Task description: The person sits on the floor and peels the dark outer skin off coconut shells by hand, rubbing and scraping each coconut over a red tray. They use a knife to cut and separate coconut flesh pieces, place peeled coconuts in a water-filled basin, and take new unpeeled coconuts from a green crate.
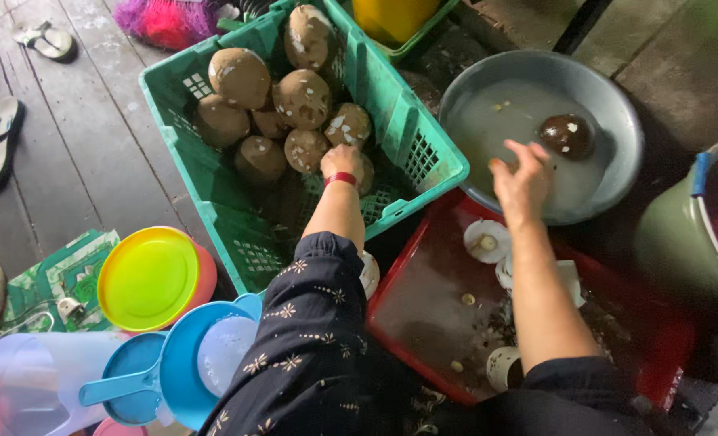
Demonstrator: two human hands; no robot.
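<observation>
A green plastic crate (424,153) with latticed walls holds a heap of round, brown husked coconuts (301,98), their rough shells flecked with pale scraped patches. The left hand (341,160), a red band (340,178) at its wrist, reaches into the crate and rests on the coconut (365,171) nearest the crate's front wall; its fingers curl over the shell, though how tightly they close cannot be told from this angle. Just right of the crate sits a round grey metal basin (609,105) of cloudy water, where one dark, wet coconut (566,135) lies near the far rim. The right hand (522,179) hovers over the basin's near edge, fingers loosely spread and slightly bent, holding nothing. In front of the crate, to its right, a red plastic tub (411,274) holds white coconut pieces (486,241) and shell scraps. Left of the crate's front corner lie smooth yellow and blue plastic lids (151,278).
</observation>
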